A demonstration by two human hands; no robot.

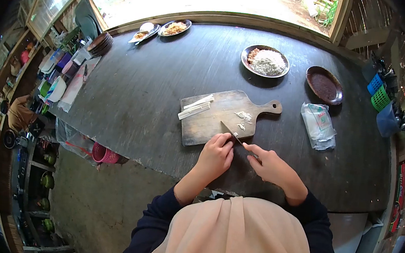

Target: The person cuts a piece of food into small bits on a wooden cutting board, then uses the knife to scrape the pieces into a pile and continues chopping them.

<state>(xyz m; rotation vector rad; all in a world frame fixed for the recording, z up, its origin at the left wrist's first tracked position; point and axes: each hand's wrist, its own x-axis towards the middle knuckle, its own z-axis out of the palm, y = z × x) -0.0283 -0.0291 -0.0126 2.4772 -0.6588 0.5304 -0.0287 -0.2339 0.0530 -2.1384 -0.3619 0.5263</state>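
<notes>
A wooden cutting board [224, 106] with a handle lies on the dark table in front of me. My right hand [276, 170] grips a knife [229, 130], its blade slanting over the board's near edge. Close beside the blade, my left hand [215, 153] rests at that edge with bent fingers pressed together. What it holds is hidden, though a tiny white piece [236, 133] shows by the blade. Several pale strips [196, 107] lie at the board's left, and small chopped white bits [243, 116] are scattered to the right.
Beyond the board stands a plate of shredded white food [269, 63]. A brown dish [324, 84] and a plastic-wrapped packet [318, 126] sit at right. Two plates of food [175, 28] are at the far left. Stacked brown plates [100, 44] and colored baskets [380, 99] line the sides.
</notes>
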